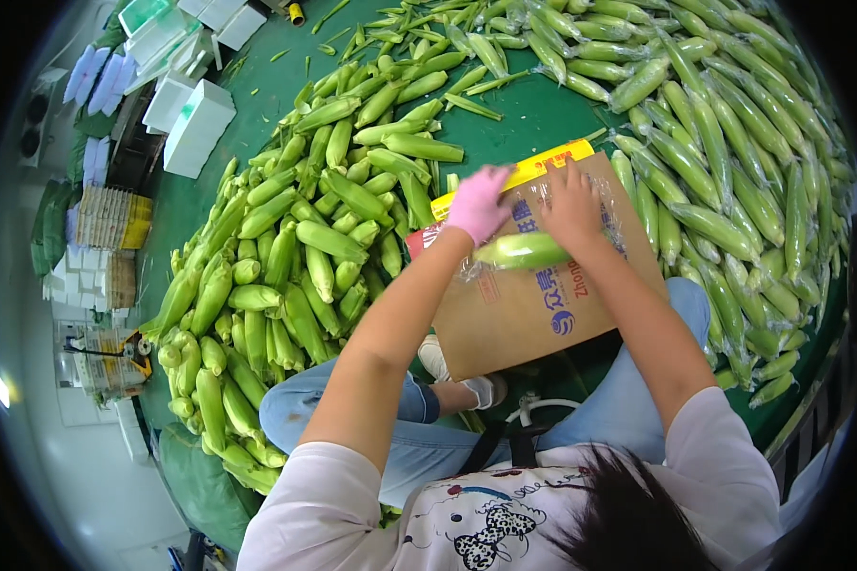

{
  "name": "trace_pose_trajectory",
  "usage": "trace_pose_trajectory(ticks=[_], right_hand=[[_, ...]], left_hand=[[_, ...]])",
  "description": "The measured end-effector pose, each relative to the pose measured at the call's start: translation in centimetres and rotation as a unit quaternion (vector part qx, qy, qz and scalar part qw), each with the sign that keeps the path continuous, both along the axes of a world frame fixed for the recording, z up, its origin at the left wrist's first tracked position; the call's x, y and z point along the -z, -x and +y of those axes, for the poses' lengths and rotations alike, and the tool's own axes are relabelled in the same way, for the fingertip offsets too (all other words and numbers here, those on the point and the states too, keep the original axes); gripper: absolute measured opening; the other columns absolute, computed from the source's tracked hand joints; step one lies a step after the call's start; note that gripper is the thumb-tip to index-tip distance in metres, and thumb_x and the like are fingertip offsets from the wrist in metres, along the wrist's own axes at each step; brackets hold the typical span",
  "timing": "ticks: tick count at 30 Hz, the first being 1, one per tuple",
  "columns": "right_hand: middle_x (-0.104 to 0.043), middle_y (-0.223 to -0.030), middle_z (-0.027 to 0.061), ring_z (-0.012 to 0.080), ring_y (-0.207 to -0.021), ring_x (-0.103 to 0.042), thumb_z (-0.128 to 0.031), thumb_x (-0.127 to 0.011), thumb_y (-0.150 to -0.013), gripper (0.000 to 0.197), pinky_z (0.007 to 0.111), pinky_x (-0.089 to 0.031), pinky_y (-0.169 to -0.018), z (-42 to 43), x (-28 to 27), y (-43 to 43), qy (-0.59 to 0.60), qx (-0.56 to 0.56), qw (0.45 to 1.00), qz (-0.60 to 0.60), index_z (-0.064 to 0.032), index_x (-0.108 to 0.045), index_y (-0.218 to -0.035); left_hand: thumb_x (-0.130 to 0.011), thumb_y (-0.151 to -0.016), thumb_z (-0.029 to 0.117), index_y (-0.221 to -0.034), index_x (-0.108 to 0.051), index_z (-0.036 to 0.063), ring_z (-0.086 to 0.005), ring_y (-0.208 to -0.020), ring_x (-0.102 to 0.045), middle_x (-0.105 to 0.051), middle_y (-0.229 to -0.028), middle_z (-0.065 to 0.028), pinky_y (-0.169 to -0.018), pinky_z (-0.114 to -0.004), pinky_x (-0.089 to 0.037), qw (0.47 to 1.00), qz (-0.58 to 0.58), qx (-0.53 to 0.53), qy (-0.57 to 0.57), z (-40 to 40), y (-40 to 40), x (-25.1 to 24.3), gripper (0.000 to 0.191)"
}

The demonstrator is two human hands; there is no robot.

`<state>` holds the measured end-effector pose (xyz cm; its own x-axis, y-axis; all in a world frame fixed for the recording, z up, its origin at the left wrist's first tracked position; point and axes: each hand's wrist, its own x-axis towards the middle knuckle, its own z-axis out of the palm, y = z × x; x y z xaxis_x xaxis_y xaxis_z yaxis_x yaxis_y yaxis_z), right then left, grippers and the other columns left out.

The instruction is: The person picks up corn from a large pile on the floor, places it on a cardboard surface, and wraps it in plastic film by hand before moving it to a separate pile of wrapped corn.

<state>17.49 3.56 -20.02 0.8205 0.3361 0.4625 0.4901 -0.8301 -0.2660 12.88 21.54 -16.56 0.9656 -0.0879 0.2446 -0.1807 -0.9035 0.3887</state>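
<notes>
A cardboard box (521, 307) bearing blue and red print lies across my lap. On it rests a green ear of corn in its husk (525, 251), with clear plastic film (603, 214) around and beside it. My left hand (480, 203), in a pink glove, is just beyond the stem end of the ear, by a long yellow printed roll or carton (551, 161) along the box's far edge. Bare and blurred, my right hand (570, 203) reaches over the film past the ear's other end. What the fingers of either hand grip is unclear.
Unwrapped corn ears (314, 243) are heaped on the green surface (543, 114) to my left. A large pile of film-wrapped ears (728, 157) spreads to my right. Loose husk leaves (378, 32) lie at the far side. White foam boxes (200, 128) stand at the far left.
</notes>
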Motion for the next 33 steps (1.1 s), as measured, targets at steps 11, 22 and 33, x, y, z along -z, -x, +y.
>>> trace_pose_trajectory(ticks=[11,22,33], right_hand=[[-0.065,-0.103,0.0134,0.0294,-0.101,-0.061,-0.034,-0.084,-0.059,0.067,0.039,-0.049,-0.086,1.3,-2.6,0.4,0.114,-0.32,0.929,0.147,-0.0101,-0.06,-0.118],[-0.07,-0.097,0.0128,0.0281,-0.086,-0.066,-0.044,-0.078,-0.063,0.064,0.04,-0.051,-0.08,-0.4,-4.1,3.7,0.25,-0.493,0.662,0.506,-0.0139,-0.064,-0.117],[-0.061,-0.113,0.0097,0.0182,-0.101,-0.058,-0.037,-0.073,-0.082,0.058,0.032,-0.046,-0.086,-14.8,-5.7,19.2,-0.083,-0.399,0.533,0.741,-0.0013,-0.053,-0.123]], left_hand=[[-0.055,-0.091,0.022,-0.12,-0.06,0.0075,-0.027,-0.106,-0.06,-0.063,-0.117,-0.0142,-0.093,-0.036,-0.046,0.95,0.13,0.091,0.267,-0.2,-4.9,-2.1,0.033],[-0.055,-0.086,0.042,-0.133,-0.049,0.0328,-0.0342,-0.133,-0.036,-0.04,-0.144,-0.0132,-0.105,-0.06,-0.028,0.968,-0.027,0.187,-0.168,-6.3,1.8,3.2,0.048],[-0.063,-0.078,0.03,-0.133,-0.049,0.0149,-0.0364,-0.134,-0.034,-0.037,-0.145,-0.017,-0.111,-0.052,-0.025,0.974,0.008,0.179,-0.14,-8.5,4.6,1.4,0.059]])
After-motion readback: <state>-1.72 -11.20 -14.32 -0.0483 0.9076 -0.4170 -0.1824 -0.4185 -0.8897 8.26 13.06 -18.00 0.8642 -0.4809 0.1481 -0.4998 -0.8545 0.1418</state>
